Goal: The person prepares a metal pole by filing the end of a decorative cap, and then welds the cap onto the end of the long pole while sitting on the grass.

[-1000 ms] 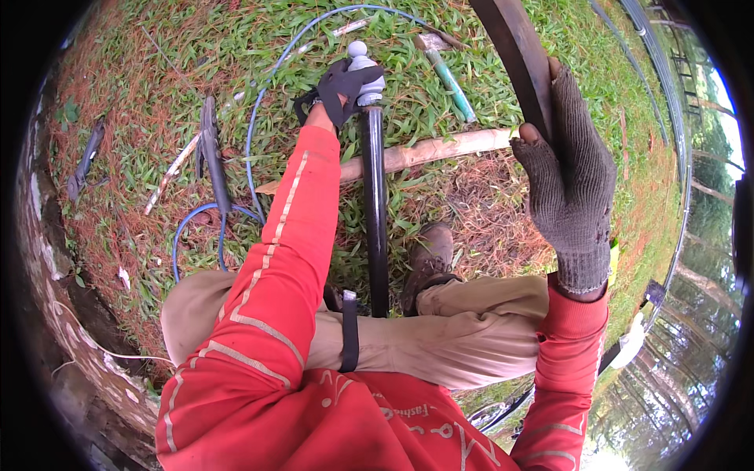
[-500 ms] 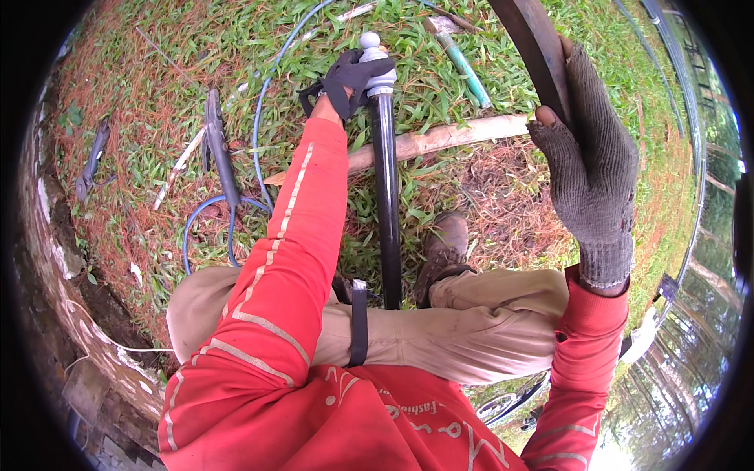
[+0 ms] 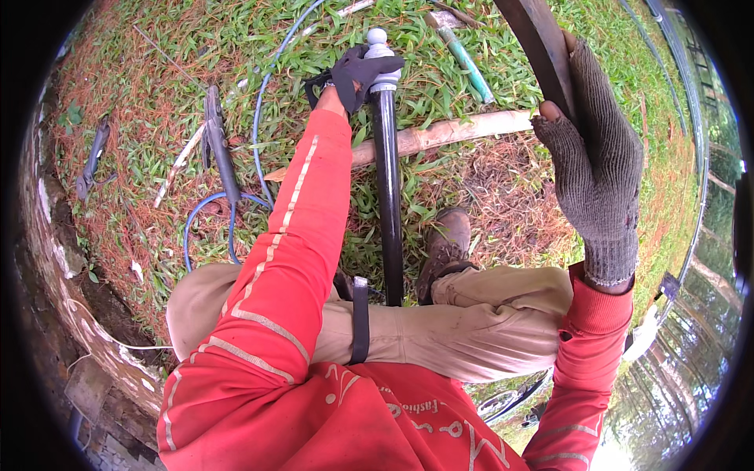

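My left hand [image 3: 357, 77], in a dark glove, is closed on the pale grey ball-topped finial [image 3: 380, 49] of a glossy black post [image 3: 388, 188]. The post runs from there down between my legs. At the upper right my right hand [image 3: 601, 153], in a grey knit glove, grips a long, flat, dark brown bar [image 3: 542, 55]. Thumb and fingers lie along opposite edges of that bar. Its far end leaves the top of the view, so I cannot tell exactly what it is.
A peeled wooden stake [image 3: 448, 135] crosses behind the post on the grass. Beyond it lies a green-handled tool [image 3: 467, 67]. To the left are a black electrode-holder-like clamp [image 3: 220, 149] on a blue cable [image 3: 259, 141] and a dark tool [image 3: 96, 157]. A rough ledge [image 3: 67, 259] borders the left.
My left hand and the finial have shifted slightly up and right in view. My right hand and the bar sit marginally farther right; both holds are unchanged.
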`<state>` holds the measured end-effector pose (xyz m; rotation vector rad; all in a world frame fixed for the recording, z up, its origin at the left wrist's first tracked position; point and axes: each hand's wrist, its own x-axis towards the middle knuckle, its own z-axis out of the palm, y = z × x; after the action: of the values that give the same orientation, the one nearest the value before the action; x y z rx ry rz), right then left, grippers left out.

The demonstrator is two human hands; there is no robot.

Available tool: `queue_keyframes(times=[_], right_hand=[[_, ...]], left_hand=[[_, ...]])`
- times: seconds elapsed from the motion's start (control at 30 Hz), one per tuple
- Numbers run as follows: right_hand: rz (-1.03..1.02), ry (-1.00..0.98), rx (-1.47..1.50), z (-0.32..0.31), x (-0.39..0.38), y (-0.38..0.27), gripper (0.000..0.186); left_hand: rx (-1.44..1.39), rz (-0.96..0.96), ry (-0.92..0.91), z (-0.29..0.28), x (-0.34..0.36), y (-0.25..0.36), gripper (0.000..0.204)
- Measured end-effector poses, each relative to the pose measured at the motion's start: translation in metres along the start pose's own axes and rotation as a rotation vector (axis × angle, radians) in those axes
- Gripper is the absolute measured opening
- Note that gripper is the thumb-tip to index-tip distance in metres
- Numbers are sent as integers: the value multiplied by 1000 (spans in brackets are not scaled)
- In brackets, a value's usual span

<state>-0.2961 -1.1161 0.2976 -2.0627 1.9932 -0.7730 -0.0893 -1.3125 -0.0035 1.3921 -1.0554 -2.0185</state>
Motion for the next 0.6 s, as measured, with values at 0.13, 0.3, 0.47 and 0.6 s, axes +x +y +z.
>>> queue_keyframes(times=[0.13,0.3,0.47,0.6], right_hand=[[-31,0,-20,0,-2,6,59],[38,-5,78,2,-1,0,60],[129,-30,163,1,-1,-5,59],[45,58,98,3,0,2,55]], left_hand=[[-18,-4,-101,3,-1,-1,59],[-61,8,-107,-2,9,-11,51],[-59,54,-116,0,5,-19,50],[-75,80,-132,3,-2,-18,48]])
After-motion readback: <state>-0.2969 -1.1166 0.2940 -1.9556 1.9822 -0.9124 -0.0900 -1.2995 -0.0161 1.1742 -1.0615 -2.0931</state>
